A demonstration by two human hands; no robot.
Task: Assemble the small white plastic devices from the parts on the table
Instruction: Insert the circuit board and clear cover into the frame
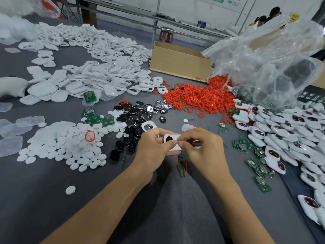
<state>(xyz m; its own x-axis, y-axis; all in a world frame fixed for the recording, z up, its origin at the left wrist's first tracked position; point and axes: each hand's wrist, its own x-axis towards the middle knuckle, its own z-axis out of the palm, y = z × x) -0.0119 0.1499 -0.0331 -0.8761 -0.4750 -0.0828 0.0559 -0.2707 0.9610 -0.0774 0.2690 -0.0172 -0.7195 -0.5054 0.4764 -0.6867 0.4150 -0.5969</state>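
At nine o'clock from the hands, a heap of round white discs lies on the grey table, with a single red ring on top of it. Far out toward eleven o'clock sprawls a wide pile of white shells. Closer in at eleven, black oval parts lie scattered, with green circuit boards just beside them at ten. At the centre, the left hand curls its fingers round the left edge of a small white device, thumb pressed on its face; a dark piece shows in the device's opening. The right hand pinches the device's right edge between thumb and forefinger, the other fingers curled. A cardboard box stands at twelve. At one o'clock a mass of red rings lies against a clear plastic bag. At three o'clock, white devices with dark windows lie heaped.
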